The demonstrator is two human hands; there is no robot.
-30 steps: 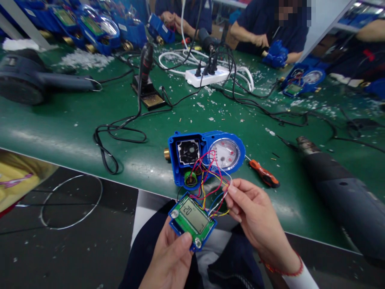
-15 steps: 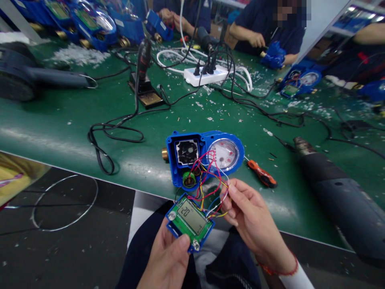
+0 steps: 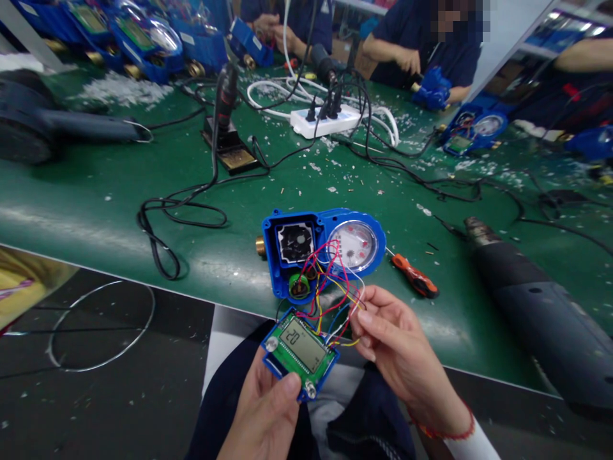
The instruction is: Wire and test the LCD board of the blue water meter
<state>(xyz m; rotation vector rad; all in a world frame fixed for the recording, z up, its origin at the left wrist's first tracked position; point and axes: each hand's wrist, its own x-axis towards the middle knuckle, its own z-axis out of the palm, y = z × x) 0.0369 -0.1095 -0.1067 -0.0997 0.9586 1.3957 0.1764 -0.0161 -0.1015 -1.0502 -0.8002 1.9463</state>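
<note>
My left hand (image 3: 275, 399) grips a green circuit board with an LCD display (image 3: 301, 350) in a blue frame, thumb over its lower edge. The screen reads 20. Thin wires (image 3: 335, 300) in red, yellow, white and blue run from the board to an open blue water meter (image 3: 322, 252) at the table's front edge. Its round glass dial (image 3: 353, 246) faces up, and a brass fitting (image 3: 260, 246) sticks out on the left. Closed in a pinch, my right hand (image 3: 390, 338) holds some of these wires just right of the board; the exact strands at the fingertips are partly hidden.
An orange screwdriver (image 3: 414, 276) lies right of the meter, and a heat gun (image 3: 531, 306) beyond it. Farther back are a soldering iron in its stand (image 3: 228, 121), a white power strip (image 3: 328, 121) and tangled cords. Co-workers handle blue meters (image 3: 433, 88) across the table.
The view has shifted slightly, so everything sits a little further left. My hands keep their hold on the board and the wires. The mark before 20 on the screen is gone.
</note>
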